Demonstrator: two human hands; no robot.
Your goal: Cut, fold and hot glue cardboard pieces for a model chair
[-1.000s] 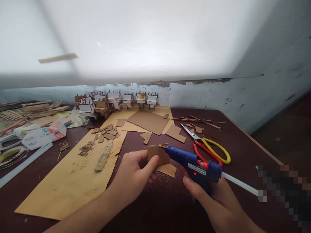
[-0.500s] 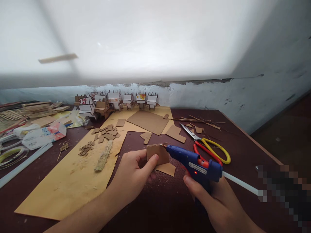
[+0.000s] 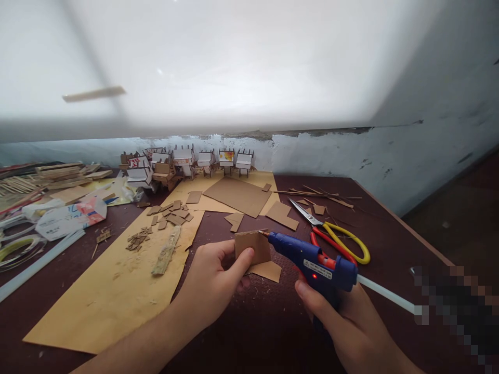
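Between thumb and fingers, my left hand (image 3: 218, 278) holds a small cardboard piece (image 3: 251, 247) upright. My right hand (image 3: 339, 317) is wrapped round the handle of a blue glue gun (image 3: 307, 254), whose red light is on and from whose back a pale glue stick (image 3: 385, 293) sticks out. The nozzle tip is at the upper edge of the held piece, near its right part. Another cardboard scrap (image 3: 268, 271) lies on the table just below and behind the held piece.
Scissors (image 3: 341, 239) with red and yellow handles lie behind the glue gun. Cardboard scraps (image 3: 173, 213) and a glue-crusted strip (image 3: 166, 252) are on yellow paper (image 3: 105, 306). Miniature cardboard chairs (image 3: 183, 161) line the wall; wood sticks (image 3: 62, 176) lie at left.
The glue gun's tip has shifted very slightly to the right along the upper edge of the cardboard piece. My left hand has stayed almost still.
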